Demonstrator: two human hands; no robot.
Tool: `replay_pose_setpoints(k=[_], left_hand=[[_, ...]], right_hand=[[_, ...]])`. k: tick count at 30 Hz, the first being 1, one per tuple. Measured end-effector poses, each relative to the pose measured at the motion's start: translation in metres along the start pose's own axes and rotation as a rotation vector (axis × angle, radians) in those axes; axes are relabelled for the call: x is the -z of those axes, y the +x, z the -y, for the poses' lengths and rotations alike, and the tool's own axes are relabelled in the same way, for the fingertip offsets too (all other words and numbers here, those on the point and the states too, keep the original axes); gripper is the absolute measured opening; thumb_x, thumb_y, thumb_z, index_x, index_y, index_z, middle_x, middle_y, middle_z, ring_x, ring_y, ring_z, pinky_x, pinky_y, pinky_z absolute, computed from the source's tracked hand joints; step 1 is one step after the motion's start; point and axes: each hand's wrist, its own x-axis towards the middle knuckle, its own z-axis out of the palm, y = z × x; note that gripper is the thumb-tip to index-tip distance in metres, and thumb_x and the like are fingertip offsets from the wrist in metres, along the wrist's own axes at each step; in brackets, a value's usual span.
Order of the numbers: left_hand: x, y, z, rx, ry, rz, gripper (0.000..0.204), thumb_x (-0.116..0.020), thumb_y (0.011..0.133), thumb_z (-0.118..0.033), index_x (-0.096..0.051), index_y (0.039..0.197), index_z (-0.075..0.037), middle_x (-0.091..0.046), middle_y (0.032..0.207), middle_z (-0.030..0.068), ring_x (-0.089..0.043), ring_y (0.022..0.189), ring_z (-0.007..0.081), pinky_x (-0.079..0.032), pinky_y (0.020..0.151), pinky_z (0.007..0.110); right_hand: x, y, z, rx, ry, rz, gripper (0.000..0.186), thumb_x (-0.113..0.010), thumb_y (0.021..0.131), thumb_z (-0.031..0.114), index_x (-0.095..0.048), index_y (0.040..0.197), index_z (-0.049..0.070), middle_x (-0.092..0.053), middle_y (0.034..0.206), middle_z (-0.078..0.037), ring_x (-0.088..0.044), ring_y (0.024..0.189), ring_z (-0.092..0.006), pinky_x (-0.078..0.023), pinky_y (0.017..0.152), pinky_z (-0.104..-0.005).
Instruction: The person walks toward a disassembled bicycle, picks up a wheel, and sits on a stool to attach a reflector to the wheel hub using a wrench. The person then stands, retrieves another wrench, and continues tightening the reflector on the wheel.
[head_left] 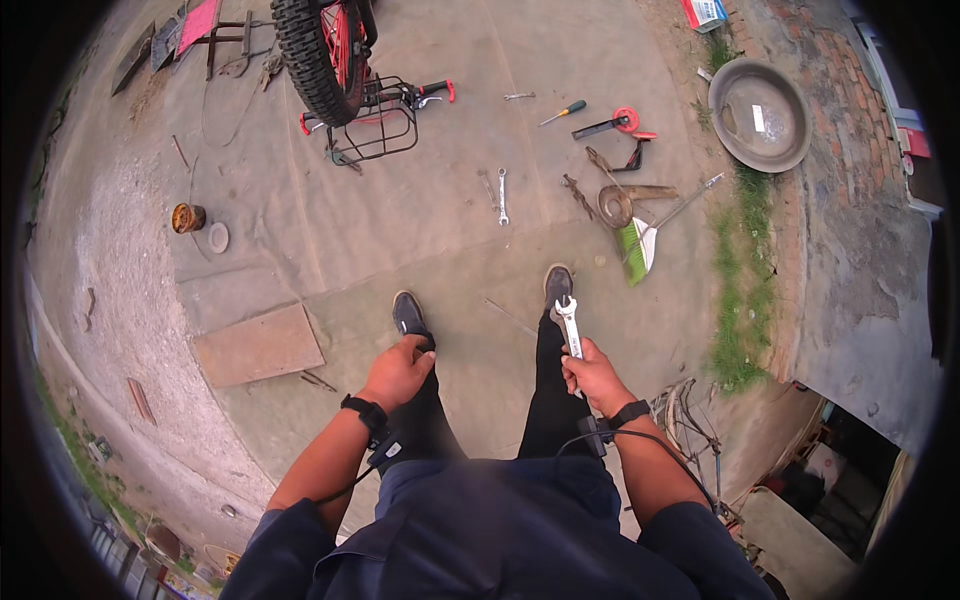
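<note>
My right hand [592,378] is closed around the lower part of a silver wrench [571,325]. Its open-jaw end points away from me, just in front of my right shoe. My left hand [397,372] hangs over my left leg with its fingers curled in, and nothing shows sticking out of it. Farther off on the ground lies another wrench [503,197], with a thin dark piece beside it. A small wrench [519,96] and a screwdriver [565,112] with a green handle lie beyond.
An upturned bicycle shows its knobby tire [312,65] and a black wire basket [388,135] at the top. Red-and-black parts [625,121], a green-and-white brush [636,250] and a big basin [760,115] lie right. A flat board [260,346] and a rusty can [187,218] are left.
</note>
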Motion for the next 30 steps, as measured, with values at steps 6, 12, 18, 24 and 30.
replay_pose_setpoints(k=[6, 12, 18, 24, 30], left_hand=[[-0.047, 0.080, -0.014, 0.089, -0.054, -0.065, 0.039, -0.063, 0.096, -0.030, -0.063, 0.121, -0.001, -0.075, 0.099, 0.0185, -0.071, 0.095, 0.0366, -0.054, 0.086, 0.043], [-0.099, 0.229, -0.025, 0.131, 0.046, -0.119, 0.033, -0.065, 0.096, -0.029, -0.066, 0.109, 0.001, -0.074, 0.095, 0.0190, -0.072, 0.089, 0.0339, -0.055, 0.080, 0.041], [-0.141, 0.413, -0.038, 0.134, 0.130, -0.202, 0.036, -0.069, 0.093, -0.032, -0.066, 0.107, 0.000, -0.072, 0.101, 0.0202, -0.069, 0.095, 0.0361, -0.054, 0.085, 0.044], [-0.187, 0.553, -0.027, 0.110, 0.215, -0.368, 0.052, -0.078, 0.085, -0.034, -0.060, 0.118, 0.003, -0.060, 0.122, 0.0242, -0.059, 0.114, 0.0394, -0.051, 0.096, 0.043], [-0.208, 0.626, -0.013, 0.222, 0.118, -0.438, 0.070, -0.084, 0.080, -0.033, -0.051, 0.128, 0.006, -0.058, 0.127, 0.0268, -0.057, 0.121, 0.0398, -0.051, 0.099, 0.043]], right_hand=[[0.038, 0.087, 0.033, 0.013, 0.012, 0.039, 0.021, -0.060, 0.099, 0.015, -0.055, 0.116, 0.002, -0.053, 0.069, -0.002, -0.049, 0.050, -0.0119, -0.042, 0.047, -0.0278], [0.067, 0.179, 0.017, 0.032, 0.190, -0.047, 0.022, -0.061, 0.101, 0.017, -0.055, 0.118, 0.004, -0.052, 0.069, -0.001, -0.050, 0.051, -0.0100, -0.043, 0.049, -0.0269], [0.094, 0.226, 0.014, -0.001, 0.379, -0.083, 0.023, -0.058, 0.104, 0.015, -0.053, 0.124, 0.004, -0.053, 0.073, -0.001, -0.050, 0.052, -0.0092, -0.044, 0.050, -0.0256], [0.148, 0.241, 0.062, 0.062, 0.353, -0.087, 0.031, -0.060, 0.102, 0.018, -0.050, 0.126, 0.001, -0.054, 0.073, -0.003, -0.050, 0.053, -0.0105, -0.044, 0.052, -0.0256], [0.204, 0.252, 0.060, 0.172, 0.489, -0.214, 0.043, -0.064, 0.099, 0.021, -0.047, 0.128, -0.005, -0.056, 0.072, -0.007, -0.050, 0.054, -0.0121, -0.048, 0.054, -0.0267]])
